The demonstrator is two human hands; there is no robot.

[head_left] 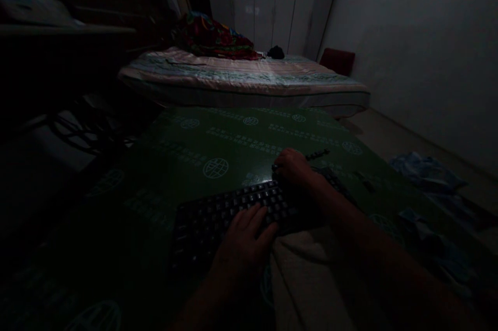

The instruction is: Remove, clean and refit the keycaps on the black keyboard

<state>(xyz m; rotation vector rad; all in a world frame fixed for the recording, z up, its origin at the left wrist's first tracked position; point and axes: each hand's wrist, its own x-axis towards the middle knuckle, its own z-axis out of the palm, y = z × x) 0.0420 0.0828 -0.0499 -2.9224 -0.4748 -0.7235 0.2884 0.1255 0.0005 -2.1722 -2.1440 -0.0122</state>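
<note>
Keyboard [202, 222] lies on the green table [249, 141], near side. My left hand [245, 235] rests loosely open on its keys, fingers slightly apart, gripping nothing. My right hand [293, 165] is curled at the far edge; I can't tell whether it grips anything. The left rows look filled, yet small dark pieces [318, 154] lie beyond, to the right: partway along, I judge, though darkness hides how much remains.
</note>
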